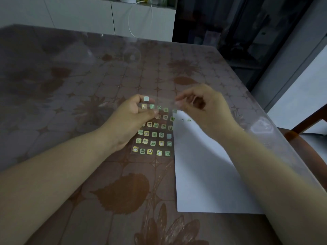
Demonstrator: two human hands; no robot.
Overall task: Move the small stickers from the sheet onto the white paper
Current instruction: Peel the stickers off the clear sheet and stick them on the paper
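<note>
A clear sticker sheet [154, 138] with rows of small green and yellow icon stickers lies on the table, its far end lifted and curled. My left hand [129, 119] pinches that raised far-left part. My right hand [203, 106] hovers at the sheet's far-right corner, thumb and forefinger pinched together; what they hold is too blurred to tell. The white paper [203, 170] lies just right of the sheet, under my right forearm. Two tiny stickers [185, 120] sit near the paper's far edge.
The table [70, 85] has a brown floral cloth under a clear cover. A wooden chair [304, 128] stands at the right edge. White cabinets [88, 15] with a hanging cable stand behind the table.
</note>
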